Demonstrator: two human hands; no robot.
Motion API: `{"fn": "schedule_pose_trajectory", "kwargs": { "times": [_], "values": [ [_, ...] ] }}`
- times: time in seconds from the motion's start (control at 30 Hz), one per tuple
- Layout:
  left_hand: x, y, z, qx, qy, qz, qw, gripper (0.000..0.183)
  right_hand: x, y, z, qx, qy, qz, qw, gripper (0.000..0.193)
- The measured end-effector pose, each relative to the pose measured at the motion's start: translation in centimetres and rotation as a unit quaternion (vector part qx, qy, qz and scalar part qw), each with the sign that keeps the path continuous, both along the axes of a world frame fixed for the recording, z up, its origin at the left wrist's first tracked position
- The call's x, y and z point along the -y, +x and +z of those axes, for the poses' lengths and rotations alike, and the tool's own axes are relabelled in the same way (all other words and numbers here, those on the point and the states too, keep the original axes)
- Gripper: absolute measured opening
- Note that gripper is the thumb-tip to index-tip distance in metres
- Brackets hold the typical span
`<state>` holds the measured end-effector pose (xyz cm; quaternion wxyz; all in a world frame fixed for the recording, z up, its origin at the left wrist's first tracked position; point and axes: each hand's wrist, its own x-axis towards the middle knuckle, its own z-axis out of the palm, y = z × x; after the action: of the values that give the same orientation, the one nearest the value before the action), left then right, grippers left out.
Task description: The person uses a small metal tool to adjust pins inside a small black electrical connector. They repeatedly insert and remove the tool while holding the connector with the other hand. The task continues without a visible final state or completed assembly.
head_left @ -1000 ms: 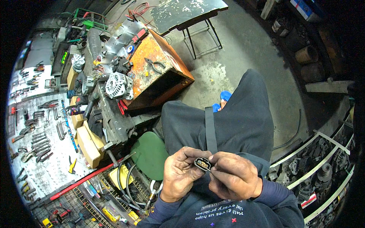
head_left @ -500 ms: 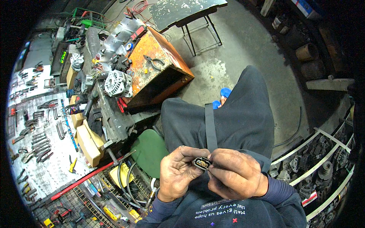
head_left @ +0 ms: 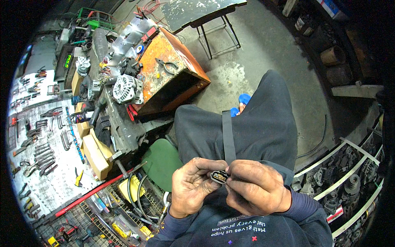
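Observation:
Above my lap, a small black oval part (head_left: 219,177), like an electrical connector with metallic bits inside, is held between both hands. My left hand (head_left: 193,186) pinches it from the left between thumb and fingers. My right hand (head_left: 256,187) is closed at its right edge, thumb and fingertips pressed together there. Whether the right fingertips also hold something tiny cannot be made out. The open end of the part faces up toward me.
An orange metal cabinet (head_left: 185,66) bears pliers (head_left: 167,66). Beside it sits a silver alternator (head_left: 126,89) on a cluttered bench. Hand tools line a white board (head_left: 45,136) at left. A green stool (head_left: 161,162) stands near my left; a parts rack (head_left: 349,181) is at right.
The black part has tilted slightly in my fingers. Both hands otherwise stay in nearly the same place.

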<state>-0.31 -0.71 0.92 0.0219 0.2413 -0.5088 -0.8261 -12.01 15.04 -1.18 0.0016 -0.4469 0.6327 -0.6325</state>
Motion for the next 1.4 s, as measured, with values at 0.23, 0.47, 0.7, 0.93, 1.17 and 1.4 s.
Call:
{"fn": "schedule_pose_trajectory", "kwargs": {
  "times": [0.23,0.47,0.7,0.93,1.17,1.4],
  "values": [
    [-0.1,-0.1,-0.1,-0.006,0.000,0.005,1.000,0.041,0.3,0.8,-1.0,-0.018,-0.035,-0.021,0.999,0.031],
    [0.3,0.0,-0.4,-0.003,0.026,0.004,1.000,0.044,0.6,0.6,-0.9,0.002,-0.039,-0.012,0.999,0.031],
    [0.2,-0.3,-0.5,-0.003,0.032,0.006,0.999,0.043,0.4,0.4,-0.6,0.012,-0.021,-0.010,1.000,0.032],
    [0.3,-0.1,-0.6,-0.009,0.035,0.003,0.999,0.043,0.2,0.8,-0.7,0.025,-0.018,-0.017,0.999,0.033],
    [0.2,-0.1,-0.3,-0.005,0.020,0.004,1.000,0.041,0.1,1.0,-0.7,0.024,-0.011,-0.023,0.999,0.033],
    [0.2,0.0,-0.2,-0.005,-0.002,0.001,1.000,0.039,0.2,0.7,-0.4,0.014,-0.004,-0.012,1.000,0.033]
  ]
}}
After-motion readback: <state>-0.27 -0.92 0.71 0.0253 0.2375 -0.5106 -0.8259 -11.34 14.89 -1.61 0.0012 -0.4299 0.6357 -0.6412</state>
